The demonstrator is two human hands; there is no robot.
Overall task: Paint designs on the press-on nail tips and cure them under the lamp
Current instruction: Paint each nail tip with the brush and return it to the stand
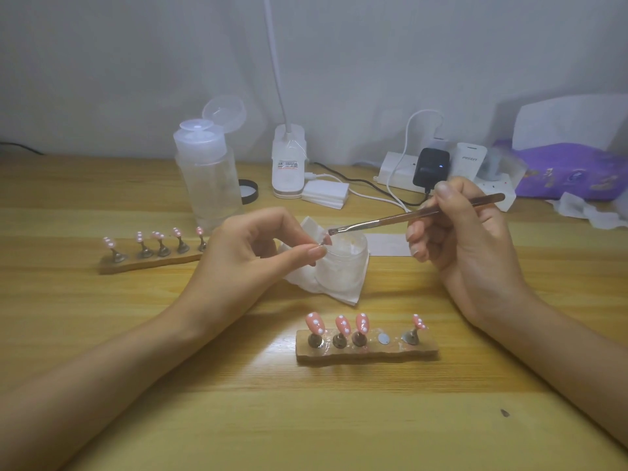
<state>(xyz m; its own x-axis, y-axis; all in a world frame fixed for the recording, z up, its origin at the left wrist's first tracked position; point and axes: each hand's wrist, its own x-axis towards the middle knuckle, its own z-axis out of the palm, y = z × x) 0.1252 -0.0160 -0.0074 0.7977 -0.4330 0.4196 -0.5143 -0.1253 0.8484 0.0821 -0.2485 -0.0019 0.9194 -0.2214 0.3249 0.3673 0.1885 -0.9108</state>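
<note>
Left of centre, the left hand (248, 246) pinches a pink nail tip (325, 238) above the open jar (343, 266); a slack pinch could drop it in. Right of centre, the right hand (469, 239) grips the brush (407, 215) touching it; a wobble would smear.

Dimmish, soft-focus pic w/ bright glare patch mid table (268, 348) from overhead, faint shadows, wide-angle bend at edges.

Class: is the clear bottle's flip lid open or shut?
Open. The flip lid stands swung up and back, leaving bare the white pump top of the bottle.
</note>
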